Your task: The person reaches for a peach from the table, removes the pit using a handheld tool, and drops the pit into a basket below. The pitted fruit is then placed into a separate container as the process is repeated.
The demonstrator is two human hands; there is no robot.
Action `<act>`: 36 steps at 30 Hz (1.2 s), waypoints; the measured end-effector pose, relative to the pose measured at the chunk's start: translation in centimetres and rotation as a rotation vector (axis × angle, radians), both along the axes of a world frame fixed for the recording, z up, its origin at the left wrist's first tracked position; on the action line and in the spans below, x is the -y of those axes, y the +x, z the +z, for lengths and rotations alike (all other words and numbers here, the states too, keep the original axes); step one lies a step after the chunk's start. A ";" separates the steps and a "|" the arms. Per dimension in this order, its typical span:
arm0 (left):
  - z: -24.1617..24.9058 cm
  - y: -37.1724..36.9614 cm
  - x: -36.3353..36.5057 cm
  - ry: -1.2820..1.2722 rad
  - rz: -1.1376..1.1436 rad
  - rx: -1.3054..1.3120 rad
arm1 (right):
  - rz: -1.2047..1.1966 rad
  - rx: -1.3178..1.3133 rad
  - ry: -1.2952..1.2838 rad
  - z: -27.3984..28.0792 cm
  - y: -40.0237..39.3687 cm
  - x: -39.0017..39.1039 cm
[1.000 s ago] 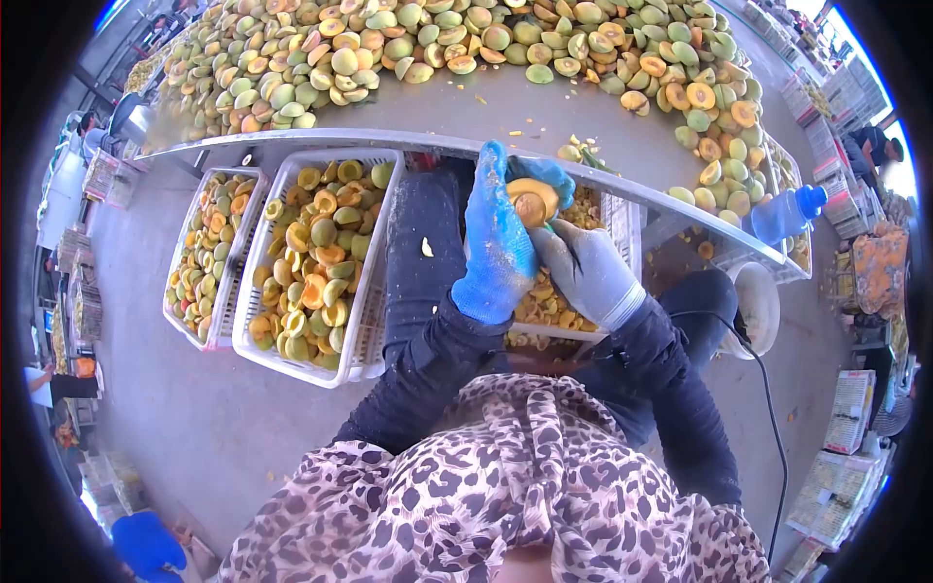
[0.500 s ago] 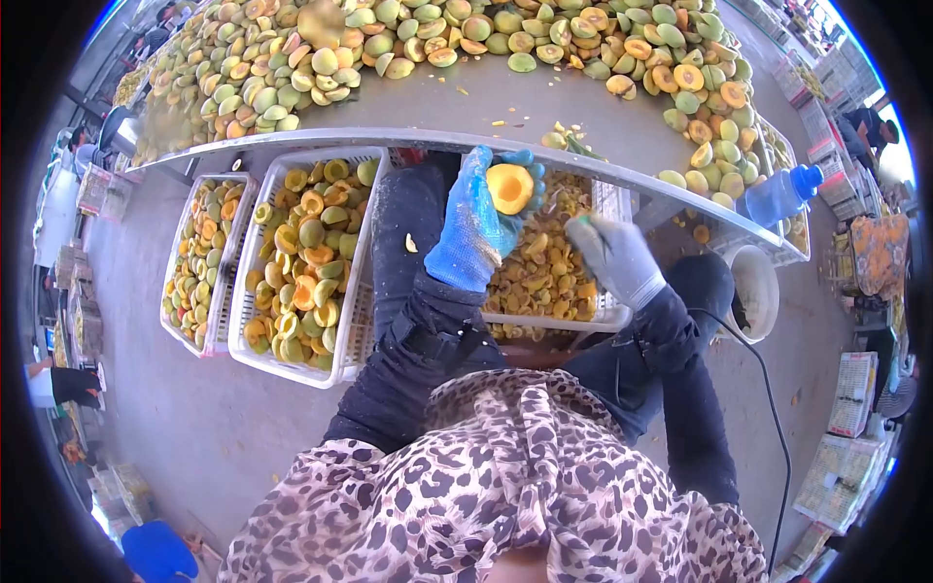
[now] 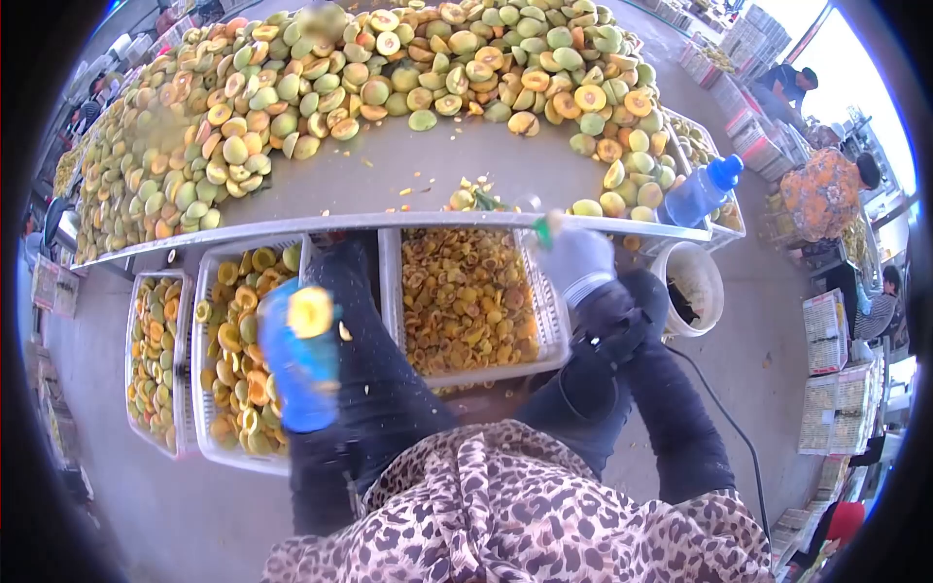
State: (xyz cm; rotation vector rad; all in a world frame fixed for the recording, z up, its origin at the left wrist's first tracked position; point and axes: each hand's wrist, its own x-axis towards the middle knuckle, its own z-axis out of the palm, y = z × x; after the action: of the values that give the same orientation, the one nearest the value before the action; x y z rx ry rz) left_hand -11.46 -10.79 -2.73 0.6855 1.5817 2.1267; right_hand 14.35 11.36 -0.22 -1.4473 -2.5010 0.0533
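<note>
My left hand [image 3: 301,360], in a blue glove and blurred by motion, holds a halved yellow fruit [image 3: 310,312] over the right edge of a white basket of fruit halves [image 3: 243,364]. In a pale glove, my right hand [image 3: 577,262] is closed on a small green-ended object [image 3: 543,231] near the table's front edge. The rest of that object is hidden in my fingers. Between my knees stands a white crate [image 3: 554,325] full of small yellow-brown fruit pieces [image 3: 466,301].
Many fruit halves [image 3: 369,92] are heaped on the metal table [image 3: 389,170]. A blue-capped bottle [image 3: 692,197] stands at its right end, above a white bucket [image 3: 708,282]. Another basket [image 3: 182,379] is at far left. Co-workers [image 3: 826,194] sit at right.
My left hand has moved left and down with the fruit half, from the table's edge to the basket. My right hand is nearer the table edge. The camera view has shifted.
</note>
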 end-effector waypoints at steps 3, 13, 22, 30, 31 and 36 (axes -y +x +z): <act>-4.3 -9.5 4.3 -0.462 0.283 -0.409 | -0.130 -0.011 0.065 1.7 1.6 -7.9; -2.3 -3.4 -5.8 -0.108 0.070 0.155 | -0.448 0.096 0.206 -1.5 -2.3 -30.5; 3.1 1.8 -11.5 -0.031 -0.144 0.299 | -0.305 0.129 -0.003 -1.3 -3.5 -27.9; 3.1 6.4 -9.9 -0.084 -0.410 0.359 | -0.141 0.135 -0.025 -4.5 -4.3 -23.3; 3.1 6.4 -9.7 -0.104 -0.425 0.402 | -0.139 0.123 -0.021 -5.3 -4.5 -24.2; 3.2 5.0 -8.6 -0.069 -0.397 0.386 | -0.186 0.048 -0.133 -2.4 -6.7 -22.9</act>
State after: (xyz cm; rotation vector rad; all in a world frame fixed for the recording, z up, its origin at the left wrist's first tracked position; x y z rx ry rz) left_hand -6.42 -2.23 0.45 0.4802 1.1917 1.7730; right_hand 7.66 34.30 -2.62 -1.7485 -2.4280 0.1545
